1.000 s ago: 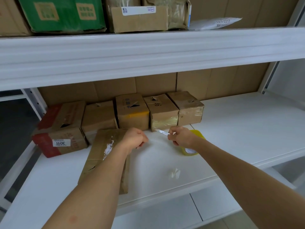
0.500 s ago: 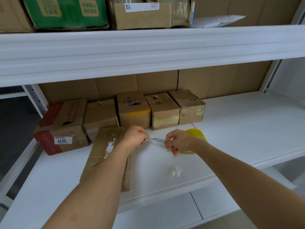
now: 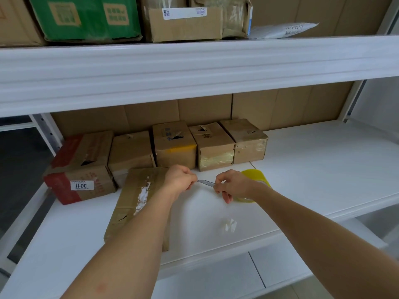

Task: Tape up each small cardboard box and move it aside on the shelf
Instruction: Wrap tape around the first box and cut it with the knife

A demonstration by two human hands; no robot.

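I see white metal shelf (image 3: 313,169) | brown cardboard boxes (image 3: 174,145) along back | left hand (image 3: 180,179), right hand (image 3: 234,185) pinch thin silvery blade (image 3: 206,182) | yellow tape roll (image 3: 255,178) behind right hand

White metal shelving (image 3: 323,169) backed by cardboard sheets (image 3: 280,104), grey floor (image 3: 19,160) left.

A white shelf (image 3: 313,169) carries a row of five small cardboard boxes (image 3: 174,145) against its back, a flat brown box (image 3: 138,199) lying in front of them, a yellow tape roll (image 3: 258,178) and a crumpled scrap of clear tape (image 3: 230,225) near the front edge.
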